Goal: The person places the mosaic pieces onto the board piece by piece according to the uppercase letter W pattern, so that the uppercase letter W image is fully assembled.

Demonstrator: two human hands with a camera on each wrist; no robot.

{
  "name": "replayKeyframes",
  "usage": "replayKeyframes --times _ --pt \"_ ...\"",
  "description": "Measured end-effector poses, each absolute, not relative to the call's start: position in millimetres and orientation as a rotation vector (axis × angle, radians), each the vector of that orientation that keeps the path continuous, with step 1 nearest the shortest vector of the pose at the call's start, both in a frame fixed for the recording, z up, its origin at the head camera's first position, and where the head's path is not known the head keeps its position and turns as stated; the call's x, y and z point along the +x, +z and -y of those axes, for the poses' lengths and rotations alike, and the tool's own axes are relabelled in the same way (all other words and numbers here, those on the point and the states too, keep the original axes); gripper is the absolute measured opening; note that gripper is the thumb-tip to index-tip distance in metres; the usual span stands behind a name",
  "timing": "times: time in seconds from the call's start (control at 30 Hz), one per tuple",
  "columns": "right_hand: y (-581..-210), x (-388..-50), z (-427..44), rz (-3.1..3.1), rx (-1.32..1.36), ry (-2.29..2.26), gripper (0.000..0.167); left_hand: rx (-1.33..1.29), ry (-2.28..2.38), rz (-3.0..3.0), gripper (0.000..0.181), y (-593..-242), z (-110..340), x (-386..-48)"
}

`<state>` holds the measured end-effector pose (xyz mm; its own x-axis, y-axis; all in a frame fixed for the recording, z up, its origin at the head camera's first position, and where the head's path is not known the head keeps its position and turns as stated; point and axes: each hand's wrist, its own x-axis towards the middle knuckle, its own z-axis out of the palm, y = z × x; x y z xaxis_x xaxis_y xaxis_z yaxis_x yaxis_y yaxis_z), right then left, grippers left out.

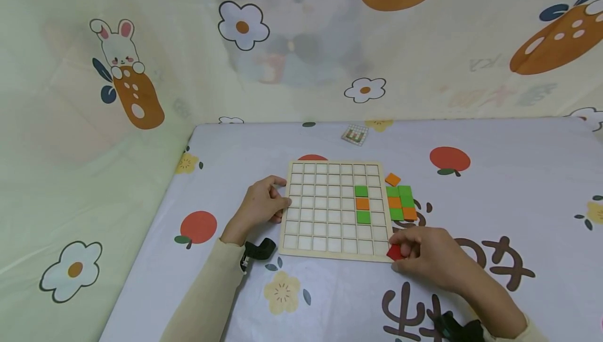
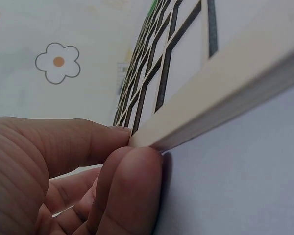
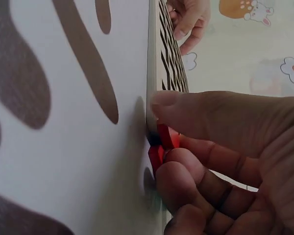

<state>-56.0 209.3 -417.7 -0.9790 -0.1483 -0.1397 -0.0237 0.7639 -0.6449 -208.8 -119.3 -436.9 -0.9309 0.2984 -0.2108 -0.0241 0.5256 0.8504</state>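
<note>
A wooden grid board [image 1: 335,254] lies flat on the cloth, with a green tile [image 1: 361,191], an orange tile [image 1: 362,203] and another green tile [image 1: 363,217] in one column of its cells. At its left edge my left hand [image 1: 260,201] pinches the rim between thumb and finger, seen close up in the left wrist view. By the near right corner, my right hand [image 1: 431,258] holds red tiles [image 1: 394,252]. Two red pieces [image 3: 168,135] show between its fingertips in the right wrist view; the fingers partly cover them.
Against the board's right side lies a group of green and orange tiles [image 1: 400,202], with a single orange tile [image 1: 393,179] just behind it. A small patterned card [image 1: 355,134] rests near the back edge. A printed cloth wall [image 1: 301,43] stands behind.
</note>
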Motion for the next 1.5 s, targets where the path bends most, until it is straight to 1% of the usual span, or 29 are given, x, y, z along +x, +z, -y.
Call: replayKeyframes --times 0.13,0.4,0.67,1.23,1.5 --pt "-415.4 -54.6 -206.7 -2.76 -0.12 -0.984 0.04 0.225 1.37 -2.433 0.045 -435.1 119.4 -208.3" --pt "-415.4 -53.7 -203.9 -2.791 -0.129 -0.925 0.032 0.231 1.37 -2.429 0.044 -435.4 119.8 -208.4" --pt "-412.4 -50.0 -204.0 -2.765 -0.128 -0.903 0.043 0.238 1.379 -2.432 0.045 -436.7 119.5 -208.3" --pt "-412.7 -54.2 -202.2 -2.787 -0.187 -0.858 0.031 0.253 1.393 -2.425 0.045 -440.0 120.1 -209.6" --pt "-410.3 -54.7 -205.0 -2.733 -0.224 -0.889 0.039 0.254 1.395 -2.423 0.045 -439.8 120.1 -209.6"
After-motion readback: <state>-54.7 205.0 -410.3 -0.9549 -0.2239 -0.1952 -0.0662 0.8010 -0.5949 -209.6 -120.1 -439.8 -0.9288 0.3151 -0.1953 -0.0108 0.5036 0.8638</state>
